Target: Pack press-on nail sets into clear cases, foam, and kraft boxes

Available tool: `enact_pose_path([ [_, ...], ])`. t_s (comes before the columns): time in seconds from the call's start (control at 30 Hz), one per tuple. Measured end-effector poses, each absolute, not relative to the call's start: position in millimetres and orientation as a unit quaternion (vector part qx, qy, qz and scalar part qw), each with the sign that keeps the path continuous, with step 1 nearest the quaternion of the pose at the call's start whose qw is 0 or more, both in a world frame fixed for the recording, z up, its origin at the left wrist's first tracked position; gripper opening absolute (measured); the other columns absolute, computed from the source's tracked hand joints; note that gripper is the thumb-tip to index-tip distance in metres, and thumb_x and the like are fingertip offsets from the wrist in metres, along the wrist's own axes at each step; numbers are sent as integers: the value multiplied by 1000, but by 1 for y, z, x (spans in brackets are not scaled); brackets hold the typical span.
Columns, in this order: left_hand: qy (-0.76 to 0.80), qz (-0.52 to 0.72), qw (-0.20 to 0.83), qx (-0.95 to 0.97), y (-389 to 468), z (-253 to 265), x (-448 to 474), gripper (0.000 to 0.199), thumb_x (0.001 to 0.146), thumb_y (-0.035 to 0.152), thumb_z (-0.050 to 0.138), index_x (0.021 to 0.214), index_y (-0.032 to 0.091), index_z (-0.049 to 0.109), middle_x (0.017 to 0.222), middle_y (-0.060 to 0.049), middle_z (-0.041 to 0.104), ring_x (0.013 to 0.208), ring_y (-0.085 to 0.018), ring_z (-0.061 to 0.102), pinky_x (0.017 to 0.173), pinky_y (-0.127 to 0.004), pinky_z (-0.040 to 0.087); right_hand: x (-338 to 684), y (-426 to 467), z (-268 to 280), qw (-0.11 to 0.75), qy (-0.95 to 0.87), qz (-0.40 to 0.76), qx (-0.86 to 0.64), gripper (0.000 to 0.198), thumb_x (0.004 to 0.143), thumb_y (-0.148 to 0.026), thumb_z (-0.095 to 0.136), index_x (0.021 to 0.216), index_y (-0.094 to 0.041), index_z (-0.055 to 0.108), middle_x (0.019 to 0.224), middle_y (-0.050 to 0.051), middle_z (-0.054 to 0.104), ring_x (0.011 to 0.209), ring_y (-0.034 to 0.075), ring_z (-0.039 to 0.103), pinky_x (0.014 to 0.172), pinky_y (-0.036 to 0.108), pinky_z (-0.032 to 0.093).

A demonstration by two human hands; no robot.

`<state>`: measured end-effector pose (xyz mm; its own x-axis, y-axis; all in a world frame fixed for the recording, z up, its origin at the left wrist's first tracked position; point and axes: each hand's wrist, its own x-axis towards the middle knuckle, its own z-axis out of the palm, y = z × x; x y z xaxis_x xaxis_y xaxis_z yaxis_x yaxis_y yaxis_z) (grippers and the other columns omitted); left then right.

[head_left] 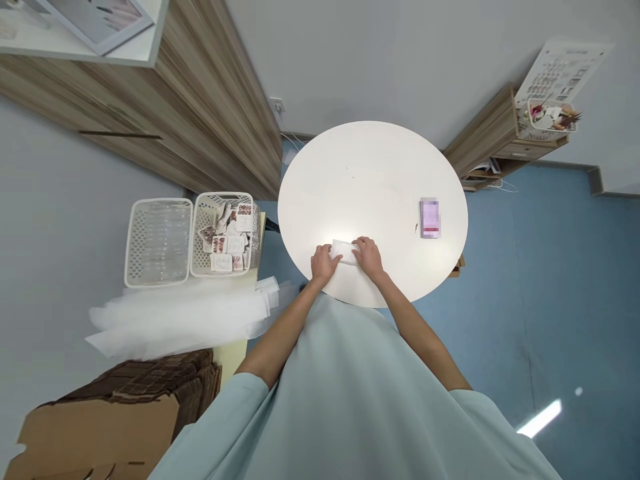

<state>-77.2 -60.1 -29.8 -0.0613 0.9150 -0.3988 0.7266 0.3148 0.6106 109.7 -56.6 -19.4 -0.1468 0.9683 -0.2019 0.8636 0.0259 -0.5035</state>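
Between my two hands, close to the near edge of the round white table point(370, 167), lies a small flat bundle of white foam wrap point(344, 253). My left hand point(324, 264) grips its left end, thumb on the near side. At the right end, my right hand point(369, 256) pinches it with bent fingers and thumb. Whatever the wrap may enclose is hidden. Off to the right on the tabletop rests a phone-like object with a blurred pink and purple face point(430, 218).
To the left, a white basket point(200, 233) holds printed packets, beside another basket point(131, 247) of clear plastic pieces. Loose white foam sheets point(185, 317) are piled nearer me, above flattened cardboard boxes point(105, 433). A wooden cabinet point(215, 100) stands back left, a small shelf unit point(485, 127) back right.
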Motion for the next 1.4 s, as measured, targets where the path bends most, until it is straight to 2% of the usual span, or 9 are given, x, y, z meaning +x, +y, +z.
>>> enact_pose_path([
  [0.1,749,140,377,527,-67,-26,-83,51,90,39,80,129,19,53,136,-15,60,115,-27,66,98,-39,49,108,-59,-13,62,-721,273,-634,35,107,-16,47,134,-19,69,133,13,66,122,29,57,104,41,48],
  [0.2,764,162,411,471,-75,-23,-91,54,89,43,81,127,20,50,134,-13,62,104,-22,68,91,-36,52,103,-71,-7,41,-720,277,-635,34,109,-24,50,136,-18,69,128,14,68,121,30,57,104,41,46],
  [0.3,750,182,441,459,-79,-22,-101,43,89,37,80,119,21,53,127,-9,66,99,-20,70,88,-35,53,93,-88,-6,29,-719,300,-626,37,110,-31,51,140,-18,68,124,14,70,118,29,58,103,39,47],
  [0.4,730,199,437,487,-83,-26,-114,24,90,20,73,109,21,59,121,-8,69,99,-21,70,91,-36,55,73,-102,-9,28,-723,332,-606,40,110,-31,52,145,-17,65,126,14,70,118,28,58,105,37,47],
  [0.53,741,214,412,486,-96,-32,-139,22,85,10,69,105,19,65,117,-10,69,92,-20,70,93,-37,57,43,-106,-15,38,-724,357,-590,43,108,-31,55,146,-14,63,127,14,69,120,28,57,107,37,47],
  [0.77,757,250,407,446,-117,-34,-154,20,86,14,71,105,19,68,116,-10,68,86,-18,69,91,-38,60,32,-97,-15,27,-748,376,-547,44,107,-30,54,148,-17,62,129,14,67,122,29,57,106,41,50],
  [0.97,765,277,389,432,-132,-17,-146,20,91,20,67,110,19,70,122,-12,68,99,-24,72,97,-43,60,49,-107,-3,60,-743,390,-541,49,106,-32,53,152,-18,58,137,16,64,127,31,56,109,45,50],
  [1.13,774,336,371,388,-186,12,-155,23,95,31,64,114,21,70,124,-11,73,102,-24,73,98,-43,61,64,-121,10,127,-730,424,-521,41,105,-36,53,142,-22,66,132,14,67,125,32,58,107,50,53],
  [1.4,816,385,331,275,-291,66,-187,36,93,48,64,115,20,71,119,-12,78,112,-28,74,104,-45,60,61,-141,30,133,-720,496,-467,40,105,-47,50,128,-23,73,127,12,71,120,31,62,93,48,59],
])
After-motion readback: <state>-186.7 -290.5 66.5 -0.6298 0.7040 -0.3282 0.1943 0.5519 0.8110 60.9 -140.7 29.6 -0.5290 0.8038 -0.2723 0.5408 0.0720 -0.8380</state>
